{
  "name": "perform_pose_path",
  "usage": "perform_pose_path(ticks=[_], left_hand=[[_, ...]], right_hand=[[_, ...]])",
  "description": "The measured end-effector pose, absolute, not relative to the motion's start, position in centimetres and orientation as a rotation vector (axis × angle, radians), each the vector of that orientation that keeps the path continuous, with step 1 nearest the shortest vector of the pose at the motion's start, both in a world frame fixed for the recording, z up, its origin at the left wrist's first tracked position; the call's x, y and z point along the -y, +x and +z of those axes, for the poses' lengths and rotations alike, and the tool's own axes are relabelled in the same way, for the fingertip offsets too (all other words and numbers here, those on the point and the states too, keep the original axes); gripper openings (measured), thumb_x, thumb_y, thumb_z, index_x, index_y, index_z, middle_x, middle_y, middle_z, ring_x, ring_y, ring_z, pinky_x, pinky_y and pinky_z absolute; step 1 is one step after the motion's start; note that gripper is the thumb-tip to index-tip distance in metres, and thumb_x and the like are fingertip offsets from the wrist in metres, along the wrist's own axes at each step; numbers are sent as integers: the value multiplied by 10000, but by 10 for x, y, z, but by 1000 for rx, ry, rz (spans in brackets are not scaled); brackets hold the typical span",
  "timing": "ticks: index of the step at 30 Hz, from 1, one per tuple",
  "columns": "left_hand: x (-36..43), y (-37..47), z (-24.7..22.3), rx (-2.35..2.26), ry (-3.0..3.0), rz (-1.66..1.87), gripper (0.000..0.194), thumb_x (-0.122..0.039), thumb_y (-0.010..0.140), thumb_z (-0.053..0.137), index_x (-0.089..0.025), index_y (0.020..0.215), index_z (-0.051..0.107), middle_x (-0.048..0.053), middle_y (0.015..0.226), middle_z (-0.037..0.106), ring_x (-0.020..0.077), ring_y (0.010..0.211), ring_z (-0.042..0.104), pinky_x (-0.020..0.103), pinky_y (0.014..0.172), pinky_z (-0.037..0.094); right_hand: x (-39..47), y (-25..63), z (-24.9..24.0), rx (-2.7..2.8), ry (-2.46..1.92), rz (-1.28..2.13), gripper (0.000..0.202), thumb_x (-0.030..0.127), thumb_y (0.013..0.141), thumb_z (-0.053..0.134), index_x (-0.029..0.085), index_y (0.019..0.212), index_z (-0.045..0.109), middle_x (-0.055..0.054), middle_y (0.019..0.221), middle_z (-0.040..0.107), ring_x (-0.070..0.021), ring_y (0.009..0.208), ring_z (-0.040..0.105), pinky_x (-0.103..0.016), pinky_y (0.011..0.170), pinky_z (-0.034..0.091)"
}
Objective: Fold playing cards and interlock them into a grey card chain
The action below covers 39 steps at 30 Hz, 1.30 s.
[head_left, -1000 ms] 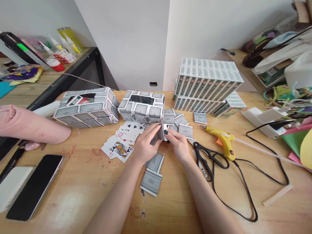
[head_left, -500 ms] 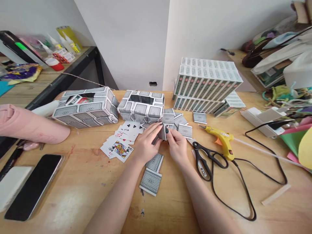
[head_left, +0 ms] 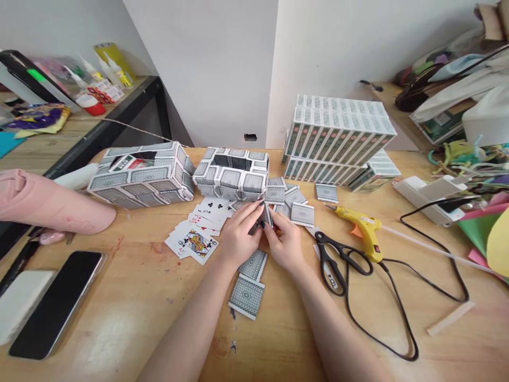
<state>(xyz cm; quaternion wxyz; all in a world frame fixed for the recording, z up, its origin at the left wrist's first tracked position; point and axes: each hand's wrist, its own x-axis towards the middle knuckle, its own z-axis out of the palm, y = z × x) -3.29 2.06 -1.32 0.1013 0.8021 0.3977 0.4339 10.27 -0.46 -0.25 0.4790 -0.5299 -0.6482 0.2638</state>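
Pinching grey-patterned card pc. (head_left: 266, 213), straight-edged, w/ L hand (head_left: 242, 233) & R hand (head_left: 287, 242); btwn both, partly hidden.

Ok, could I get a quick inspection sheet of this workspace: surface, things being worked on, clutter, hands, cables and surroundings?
Surface: wooden table, with reddish stains and dark marks.
Job's things: a folded card between the hands; other folded cards nearby; two boxes covered in cards.
Clutter: phone, scissors, glue gun, playing cards face up, stacked packs.
Hands: left hand and right hand close together, both holding the folded card.
Cables: black cord looping from the glue gun.
Surroundings: pale wall with a small hole; bottles at far left.
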Motion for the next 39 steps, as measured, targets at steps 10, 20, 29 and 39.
perform_pose_path(ticks=[10,20,29,39], left_hand=[[-14,-28,6,-1212,1953,1324,410,-232,813,537,-198,1220,500,102,1195,553,211,1102,526,375,928,448],[-14,-27,4,-1601,1755,1013,205,-387,852,470,-203,763,461,-15,627,560,126,579,530,218,543,370],[-9,-22,8,-1565,1892,947,215,-375,895,395,-210,760,427,-8,598,553,143,546,533,228,497,317],[-9,-20,6,-1489,1758,1031,339,-375,900,366,-197,612,359,-37,516,384,101,496,368,224,499,278]], right_hand=[[4,101,8,990,-1088,1389,140,297,764,558,175,835,561,51,546,459,-86,437,397,-223,428,326],[7,92,2,1174,-1102,1414,111,270,810,506,216,845,416,67,545,483,-90,444,444,-199,413,355],[8,92,4,1118,-1258,1313,219,400,870,412,217,753,384,78,493,416,-91,388,415,-207,391,329],[9,90,-4,1518,-1578,561,343,387,908,344,217,612,313,44,481,379,-99,427,340,-229,442,220]])
